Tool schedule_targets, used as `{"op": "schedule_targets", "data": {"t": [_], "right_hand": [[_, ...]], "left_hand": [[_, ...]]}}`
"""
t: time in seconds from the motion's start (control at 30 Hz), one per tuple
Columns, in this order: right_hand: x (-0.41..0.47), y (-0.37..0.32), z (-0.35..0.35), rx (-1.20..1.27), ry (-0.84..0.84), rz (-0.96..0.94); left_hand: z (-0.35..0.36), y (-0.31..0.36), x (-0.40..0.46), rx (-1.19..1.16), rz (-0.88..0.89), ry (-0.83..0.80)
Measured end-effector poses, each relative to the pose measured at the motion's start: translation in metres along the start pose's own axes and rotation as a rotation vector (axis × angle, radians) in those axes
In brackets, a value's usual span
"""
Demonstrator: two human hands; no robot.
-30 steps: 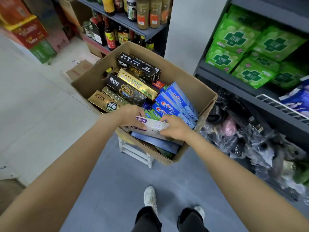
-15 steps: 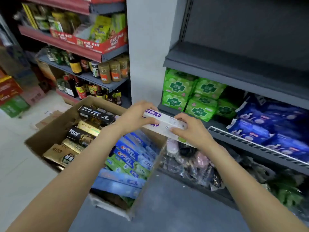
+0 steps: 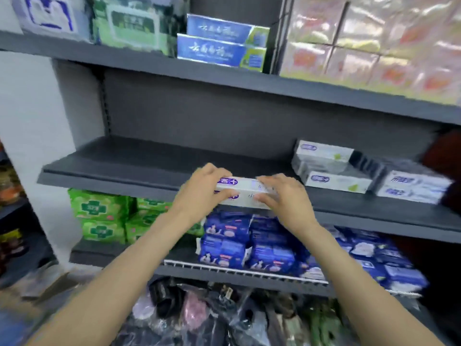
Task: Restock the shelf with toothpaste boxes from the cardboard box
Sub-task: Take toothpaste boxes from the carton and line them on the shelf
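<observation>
Both my hands hold white toothpaste boxes with purple labels, stacked lengthwise, at the front edge of the grey middle shelf. My left hand grips their left end and my right hand covers their right end. Matching white toothpaste boxes are stacked on the same shelf to the right, with more white boxes beyond them. The cardboard box is out of view.
Blue toothpaste boxes sit on the shelf above, beside pink packs. Green packs and blue packs fill the shelf below. Dark plastic-wrapped goods lie at the bottom. A white pillar stands at left.
Both hands lifted the white boxes out of the cardboard box and carried them up and right to the middle shelf's front edge. My view swung up from the box to the shelves.
</observation>
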State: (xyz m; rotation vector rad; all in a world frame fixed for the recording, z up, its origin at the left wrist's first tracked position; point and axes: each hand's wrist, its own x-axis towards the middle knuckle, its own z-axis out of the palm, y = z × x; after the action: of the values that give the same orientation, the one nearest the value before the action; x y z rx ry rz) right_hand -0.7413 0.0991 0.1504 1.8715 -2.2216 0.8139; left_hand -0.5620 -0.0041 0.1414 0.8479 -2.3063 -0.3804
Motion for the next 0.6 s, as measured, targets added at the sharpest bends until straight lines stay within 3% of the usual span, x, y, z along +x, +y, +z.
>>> {"op": "schedule_targets", "data": {"t": [0.27,0.6], "right_hand": [[0.061,0.152,-0.045,-0.204,0.093,0.122],[0.164,0.278,-0.049,-0.295,0.101,0.197]], "left_hand": [[0.100,0.077,0.138,-0.011,0.130,-0.081],[0.199,0.092,0.285,0.016,0.067,-0.121]]}}
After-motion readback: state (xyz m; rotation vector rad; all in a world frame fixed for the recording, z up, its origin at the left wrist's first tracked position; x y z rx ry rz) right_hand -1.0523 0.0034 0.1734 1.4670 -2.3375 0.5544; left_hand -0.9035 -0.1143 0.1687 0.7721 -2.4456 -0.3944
